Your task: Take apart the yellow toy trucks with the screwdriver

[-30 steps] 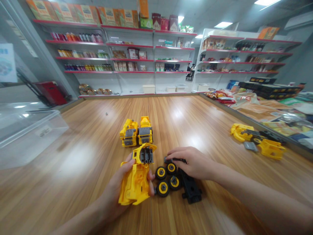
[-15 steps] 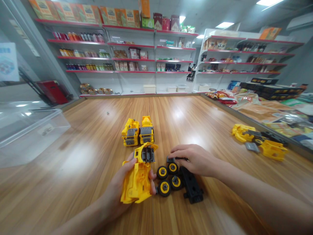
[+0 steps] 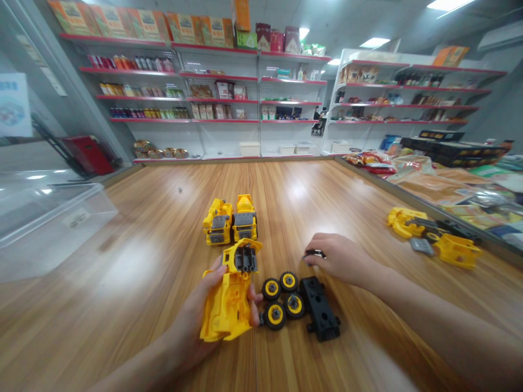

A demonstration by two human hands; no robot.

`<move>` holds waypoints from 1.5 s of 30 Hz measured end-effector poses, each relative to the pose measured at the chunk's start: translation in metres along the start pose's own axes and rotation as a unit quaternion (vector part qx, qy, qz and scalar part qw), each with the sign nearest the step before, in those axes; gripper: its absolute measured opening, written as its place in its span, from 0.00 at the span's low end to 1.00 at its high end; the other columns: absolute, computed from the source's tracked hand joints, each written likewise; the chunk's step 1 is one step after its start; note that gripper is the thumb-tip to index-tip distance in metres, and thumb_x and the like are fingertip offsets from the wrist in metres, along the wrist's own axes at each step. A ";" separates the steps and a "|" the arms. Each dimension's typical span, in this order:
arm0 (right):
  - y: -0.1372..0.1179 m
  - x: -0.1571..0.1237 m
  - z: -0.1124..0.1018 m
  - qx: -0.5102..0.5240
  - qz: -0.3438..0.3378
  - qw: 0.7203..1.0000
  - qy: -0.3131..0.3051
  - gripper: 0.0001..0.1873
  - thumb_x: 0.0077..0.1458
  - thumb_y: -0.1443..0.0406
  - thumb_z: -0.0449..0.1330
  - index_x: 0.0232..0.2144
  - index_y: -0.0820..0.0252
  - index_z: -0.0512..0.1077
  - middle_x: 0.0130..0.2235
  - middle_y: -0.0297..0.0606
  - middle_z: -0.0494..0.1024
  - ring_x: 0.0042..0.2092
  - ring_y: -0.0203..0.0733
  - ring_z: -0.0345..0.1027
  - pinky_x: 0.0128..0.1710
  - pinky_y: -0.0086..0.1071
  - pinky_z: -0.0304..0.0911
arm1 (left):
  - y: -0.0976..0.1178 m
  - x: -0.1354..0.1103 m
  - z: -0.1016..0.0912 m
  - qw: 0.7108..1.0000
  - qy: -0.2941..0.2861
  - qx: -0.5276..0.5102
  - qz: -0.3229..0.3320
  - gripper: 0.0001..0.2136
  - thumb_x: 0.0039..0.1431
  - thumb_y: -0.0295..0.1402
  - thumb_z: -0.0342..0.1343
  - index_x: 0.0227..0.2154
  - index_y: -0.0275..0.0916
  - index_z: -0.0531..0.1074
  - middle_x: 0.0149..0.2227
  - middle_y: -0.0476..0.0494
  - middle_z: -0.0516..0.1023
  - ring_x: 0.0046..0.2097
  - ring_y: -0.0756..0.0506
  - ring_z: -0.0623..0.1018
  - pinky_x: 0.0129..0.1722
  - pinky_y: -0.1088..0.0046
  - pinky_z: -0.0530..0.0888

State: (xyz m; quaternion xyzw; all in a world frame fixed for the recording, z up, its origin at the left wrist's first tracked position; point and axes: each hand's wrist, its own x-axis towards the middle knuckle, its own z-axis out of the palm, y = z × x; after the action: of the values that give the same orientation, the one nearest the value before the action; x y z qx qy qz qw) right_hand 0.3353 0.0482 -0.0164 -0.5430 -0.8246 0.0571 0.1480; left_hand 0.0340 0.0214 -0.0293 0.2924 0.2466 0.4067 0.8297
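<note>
My left hand (image 3: 204, 310) grips a yellow toy truck body (image 3: 229, 305), underside up, with a grey cab part (image 3: 246, 258) at its far end. My right hand (image 3: 337, 258) pinches a small black and grey part (image 3: 314, 253) just above or on the table; the fingers hide most of it. Between the hands lie several toy wheels (image 3: 275, 314), black with yellow hubs. Beside them rests a black toy chassis (image 3: 320, 308). Two yellow toy trucks (image 3: 219, 222) with grey windshields stand side by side beyond my left hand.
At the right edge of the wooden table (image 3: 163, 218) lie more yellow and black toy parts (image 3: 455, 251). A clear plastic bin (image 3: 53, 223) is at the left. Packaged goods (image 3: 429, 177) lie beyond the right edge, and stocked shelves (image 3: 220, 98) stand behind.
My right hand has moved right and slightly away from the wheels with the small part, uncovering the far end of the chassis. My left hand and the truck body have barely moved.
</note>
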 end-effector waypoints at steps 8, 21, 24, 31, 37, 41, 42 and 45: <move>0.005 -0.003 -0.008 0.007 -0.023 0.999 -0.039 0.07 0.55 0.62 0.64 0.38 0.54 0.80 0.38 0.37 0.80 0.40 0.44 0.73 0.39 0.32 0.62 | 0.000 -0.001 -0.001 1.000 -0.002 -0.009 0.000 0.09 0.66 0.39 0.48 0.37 0.40 0.69 0.34 0.44 0.81 0.30 0.42 0.82 0.52 0.52 0.70; -0.049 -0.008 -0.006 0.016 -0.086 0.996 0.010 0.13 0.65 0.60 0.54 0.36 0.59 0.76 0.34 0.38 0.77 0.34 0.39 0.70 0.33 0.31 0.59 | 0.001 -0.002 0.001 1.000 0.015 -0.002 -0.005 0.09 0.65 0.39 0.50 0.39 0.40 0.68 0.32 0.44 0.80 0.28 0.41 0.82 0.45 0.53 0.74; -0.065 -0.011 -0.002 0.034 -0.141 0.989 0.000 0.14 0.66 0.60 0.52 0.38 0.59 0.76 0.35 0.39 0.77 0.35 0.39 0.71 0.33 0.31 0.61 | 0.001 -0.001 0.002 1.000 0.014 0.006 0.000 0.08 0.65 0.39 0.50 0.39 0.40 0.67 0.32 0.45 0.80 0.28 0.41 0.82 0.44 0.54 0.74; -0.070 -0.013 0.003 0.043 -0.144 0.988 -0.027 0.14 0.66 0.59 0.54 0.38 0.58 0.78 0.37 0.40 0.76 0.35 0.40 0.72 0.34 0.32 0.63 | 0.001 -0.001 0.003 1.000 0.003 0.024 0.001 0.10 0.67 0.40 0.46 0.40 0.40 0.66 0.33 0.44 0.79 0.29 0.41 0.82 0.39 0.58 0.75; -0.072 -0.017 -0.002 0.139 -0.092 0.985 0.042 0.12 0.63 0.59 0.56 0.38 0.59 0.76 0.33 0.38 0.76 0.34 0.40 0.70 0.35 0.32 0.63 | 0.002 -0.005 -0.001 0.997 -0.019 0.069 0.009 0.09 0.64 0.40 0.50 0.42 0.41 0.67 0.33 0.42 0.79 0.27 0.38 0.82 0.29 0.60 0.74; -0.081 -0.022 -0.010 0.351 0.047 0.934 0.047 0.22 0.55 0.53 0.65 0.49 0.56 0.72 0.29 0.33 0.75 0.29 0.38 0.67 0.28 0.30 0.62 | 0.006 -0.018 0.005 0.977 -0.021 0.213 0.005 0.25 0.59 0.40 0.58 0.57 0.46 0.60 0.31 0.42 0.81 0.28 0.38 0.81 0.27 0.63 0.74; -0.085 -0.024 -0.011 0.410 0.063 0.910 0.016 0.26 0.52 0.52 0.67 0.50 0.55 0.71 0.30 0.32 0.75 0.29 0.38 0.67 0.27 0.29 0.62 | 0.007 -0.022 0.009 0.966 -0.010 0.258 0.004 0.28 0.58 0.41 0.60 0.60 0.48 0.57 0.32 0.42 0.81 0.29 0.38 0.81 0.28 0.64 0.74; -0.097 -0.029 -0.010 0.523 0.067 0.846 -0.078 0.25 0.47 0.52 0.70 0.47 0.54 0.74 0.36 0.34 0.78 0.34 0.40 0.70 0.30 0.29 0.63 | 0.006 -0.034 0.023 0.950 0.026 0.310 -0.003 0.30 0.56 0.40 0.62 0.60 0.50 0.58 0.29 0.46 0.81 0.30 0.41 0.81 0.30 0.68 0.75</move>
State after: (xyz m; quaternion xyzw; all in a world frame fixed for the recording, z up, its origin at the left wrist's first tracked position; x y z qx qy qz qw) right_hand 0.2635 -0.0180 0.0124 -0.4326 -0.6432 0.5318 0.3410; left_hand 0.0273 -0.0098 -0.0035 0.5238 0.3831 0.3156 0.6922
